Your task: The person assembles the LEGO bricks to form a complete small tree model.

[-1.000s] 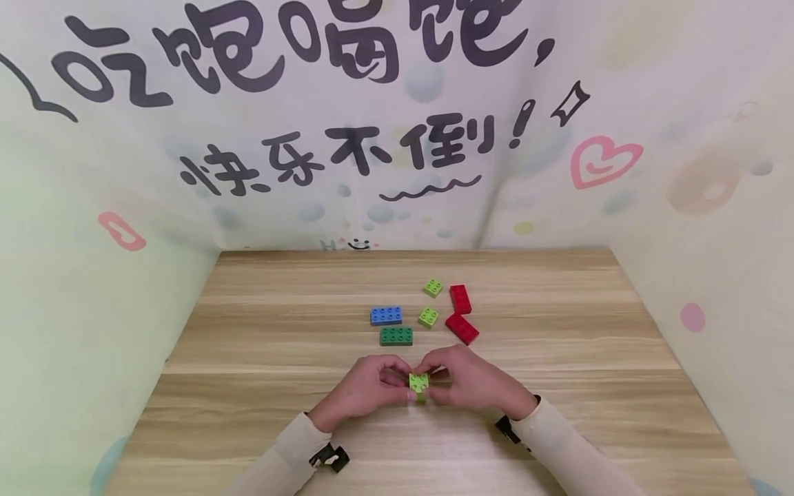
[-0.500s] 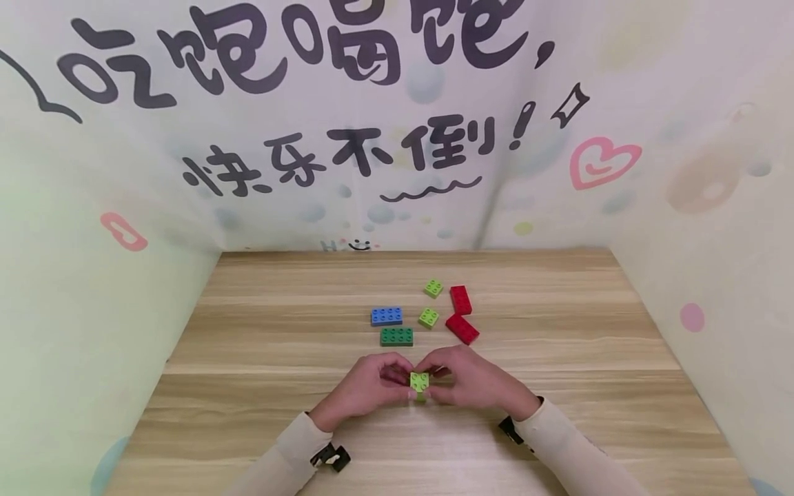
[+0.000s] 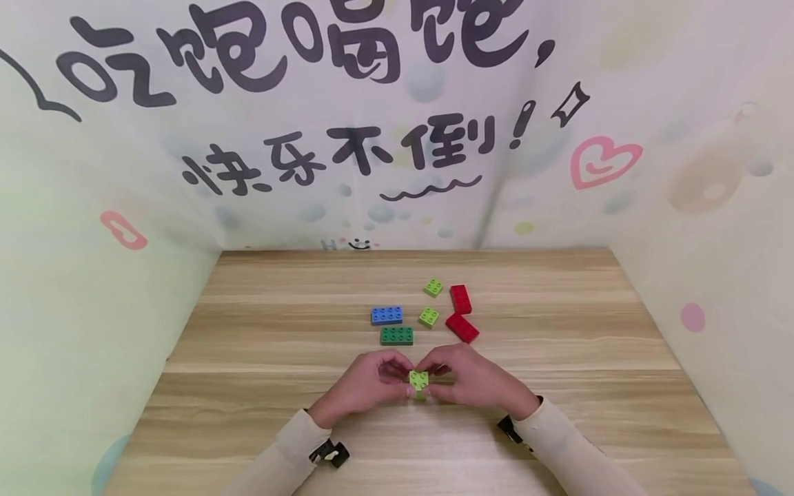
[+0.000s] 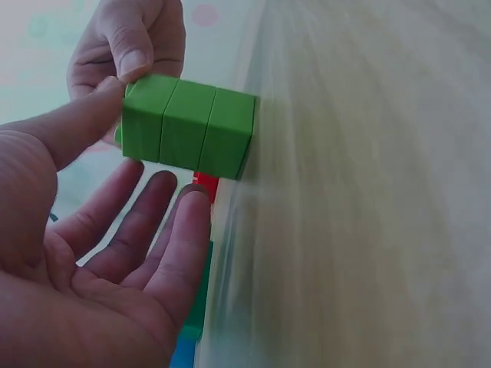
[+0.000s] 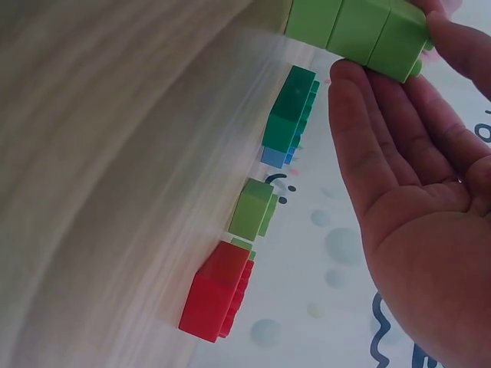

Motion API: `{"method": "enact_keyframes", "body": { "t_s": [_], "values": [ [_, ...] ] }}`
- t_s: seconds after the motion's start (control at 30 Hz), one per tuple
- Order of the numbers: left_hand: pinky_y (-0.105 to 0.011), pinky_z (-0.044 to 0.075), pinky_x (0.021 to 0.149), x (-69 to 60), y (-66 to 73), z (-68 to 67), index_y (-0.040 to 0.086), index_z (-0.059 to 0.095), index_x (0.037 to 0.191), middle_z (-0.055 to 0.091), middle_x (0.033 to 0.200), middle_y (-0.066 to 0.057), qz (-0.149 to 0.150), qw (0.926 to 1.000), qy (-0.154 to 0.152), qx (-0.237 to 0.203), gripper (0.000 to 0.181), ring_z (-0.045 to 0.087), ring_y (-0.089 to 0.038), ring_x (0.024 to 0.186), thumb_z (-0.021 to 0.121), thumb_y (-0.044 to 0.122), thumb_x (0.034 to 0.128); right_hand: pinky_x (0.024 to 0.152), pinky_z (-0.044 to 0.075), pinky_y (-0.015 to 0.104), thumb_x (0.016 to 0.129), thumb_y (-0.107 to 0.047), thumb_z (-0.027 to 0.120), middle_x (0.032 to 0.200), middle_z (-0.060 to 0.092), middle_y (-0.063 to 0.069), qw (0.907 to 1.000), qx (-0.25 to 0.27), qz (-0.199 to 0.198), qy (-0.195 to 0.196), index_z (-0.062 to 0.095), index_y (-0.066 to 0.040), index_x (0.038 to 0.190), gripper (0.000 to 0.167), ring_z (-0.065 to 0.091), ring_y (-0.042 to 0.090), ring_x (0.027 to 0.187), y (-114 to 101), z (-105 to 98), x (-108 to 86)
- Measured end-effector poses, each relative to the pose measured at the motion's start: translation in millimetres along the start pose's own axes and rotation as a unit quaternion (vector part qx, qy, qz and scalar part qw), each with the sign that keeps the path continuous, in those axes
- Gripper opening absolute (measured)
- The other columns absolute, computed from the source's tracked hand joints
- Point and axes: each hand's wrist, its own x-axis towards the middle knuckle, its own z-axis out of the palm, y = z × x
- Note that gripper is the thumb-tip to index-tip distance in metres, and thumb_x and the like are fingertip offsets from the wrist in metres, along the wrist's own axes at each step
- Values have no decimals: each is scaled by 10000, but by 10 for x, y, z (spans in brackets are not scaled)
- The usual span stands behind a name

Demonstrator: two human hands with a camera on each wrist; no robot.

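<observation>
A stack of three light green bricks stands on the table between both hands; the left wrist view shows the stack from the side, its seams closed. The left hand pinches its top brick between thumb and fingers from the left. From the right, the right hand pinches it likewise. In the right wrist view the stack touches the thumb and fingertips of the right hand.
Beyond the hands lie a dark green brick, a blue brick, two small light green bricks and two red bricks. Printed walls border the wooden table at the back and sides.
The hands and stack have barely moved; both hands keep their hold on the stack. The loose bricks lie as before.
</observation>
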Motion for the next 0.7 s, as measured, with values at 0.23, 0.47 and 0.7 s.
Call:
{"method": "enact_keyframes", "body": {
  "t_s": [0.23,0.47,0.7],
  "values": [
    [-366,607,979,66,34,-111,62,698,1266,718,1266,-99,111,9979,416,476,372,682,-273,1175,791,264,967,911,608,241,951,-234,814,1144,757,-107,9999,-99,27,-9,765,-169,1200,261,717,56,1023,2,1,-2],
    [-381,578,912,217,33,-210,162,729,1264,726,1269,-25,-6,9877,1183,1023,358,663,-235,1108,817,303,946,914,611,254,963,-236,802,1154,761,-80,9998,-192,-57,-43,760,-152,1208,262,734,118,1036,14,-2,6],
    [-510,509,1080,345,-1,-256,198,753,1237,691,1316,-30,44,9741,1526,1665,360,618,-266,1252,848,331,916,908,610,240,954,-233,813,1156,759,-83,9999,-122,43,-64,762,-154,1208,270,739,121,1023,28,9,5]
  ]
}}
